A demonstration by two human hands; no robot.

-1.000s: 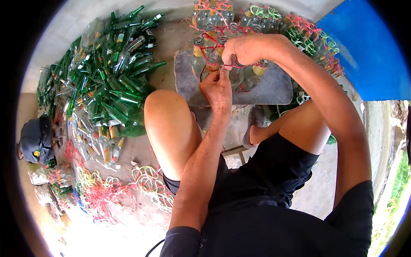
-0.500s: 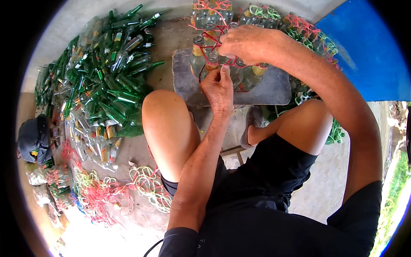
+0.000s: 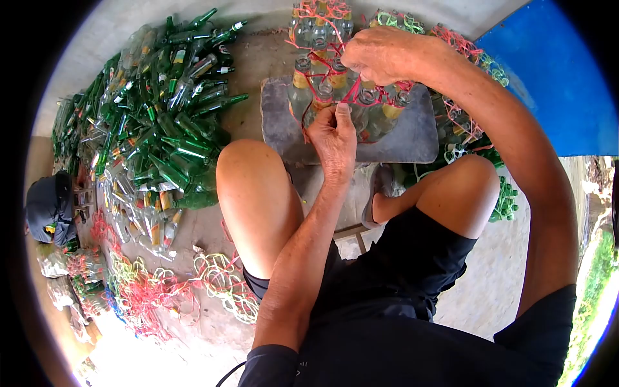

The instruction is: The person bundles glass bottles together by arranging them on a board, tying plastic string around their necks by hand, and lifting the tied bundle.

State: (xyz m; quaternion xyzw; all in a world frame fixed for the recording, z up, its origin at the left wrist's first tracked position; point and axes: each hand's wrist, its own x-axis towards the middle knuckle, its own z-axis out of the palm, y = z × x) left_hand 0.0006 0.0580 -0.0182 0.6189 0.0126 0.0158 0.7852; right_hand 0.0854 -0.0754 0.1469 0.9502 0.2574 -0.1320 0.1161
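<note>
A group of clear glass bottles (image 3: 300, 95) stands upright on a dark slab (image 3: 276, 122), with red plastic string (image 3: 353, 97) running around and between the necks. At the near side of the group, my left hand (image 3: 332, 137) pinches the string between thumb and forefinger, close to one bottle's neck. Above the bottle tops is my right hand (image 3: 385, 57), its fingers closed on the string and its fingertips partly hidden. Some bottles behind the right hand cannot be seen.
Many green bottles (image 3: 171, 132) are heaped on the left. Tangled pink and pale-green string (image 3: 151, 287) lies on the floor below them. More tied clear bottles (image 3: 318, 29) stand at the wall. A blue panel (image 3: 554, 84) is at right.
My right hand has risen slightly and moved right, away from my left hand, with the string between them. My left hand has shifted only a little right.
</note>
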